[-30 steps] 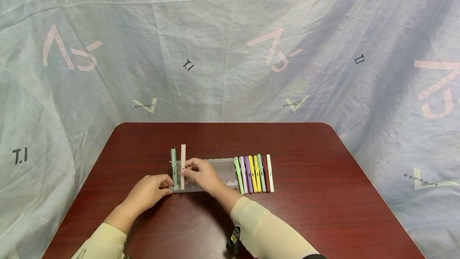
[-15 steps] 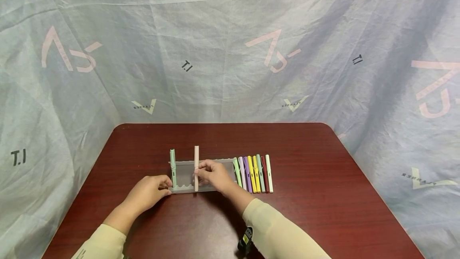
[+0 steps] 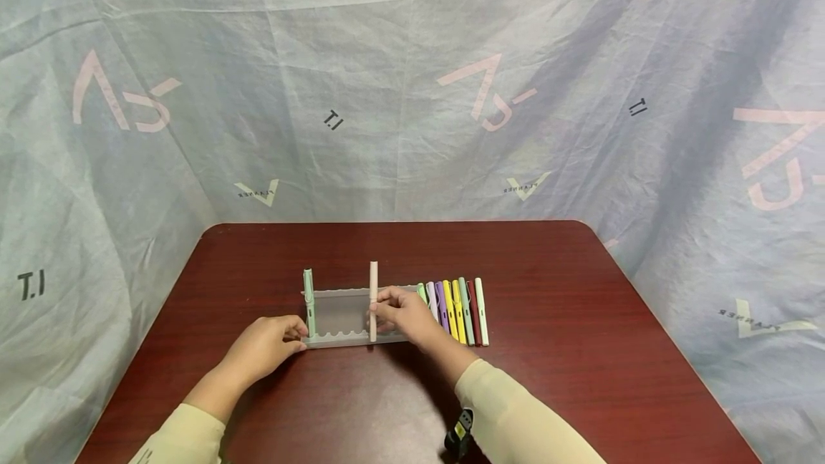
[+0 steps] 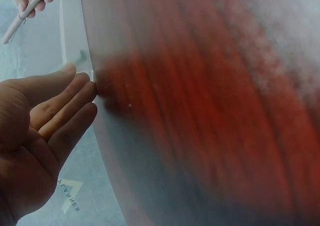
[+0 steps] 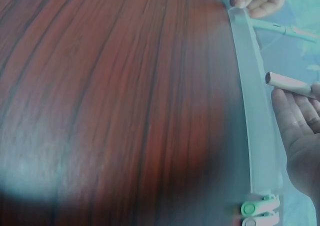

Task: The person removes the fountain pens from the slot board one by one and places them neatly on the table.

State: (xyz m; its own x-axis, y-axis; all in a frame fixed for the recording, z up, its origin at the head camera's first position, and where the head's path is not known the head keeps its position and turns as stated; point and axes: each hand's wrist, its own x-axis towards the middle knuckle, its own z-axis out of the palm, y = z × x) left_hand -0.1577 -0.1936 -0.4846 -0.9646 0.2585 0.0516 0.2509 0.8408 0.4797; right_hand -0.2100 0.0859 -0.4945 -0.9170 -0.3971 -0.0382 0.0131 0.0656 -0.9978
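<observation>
A pale pink pen stands out over the middle of a clear, notched pen tray; my right hand pinches it between thumb and fingers. In the right wrist view one end of this pen points toward the tray's wall. At the tray's left end, a mint-green pen lies across the notches. My left hand holds the tray's near left corner between thumb and fingertips. The left wrist view shows this left hand with its thumb close to its fingers.
Right of the tray lies a row of several capped pens: light green, lilac, purple, yellow, grey-green, dark red and white. Grey printed cloth hangs beyond the dark red table.
My right hand has carried the pale pink pen rightward along the tray, from beside the mint-green pen to the middle. The left hand stays at the tray's corner.
</observation>
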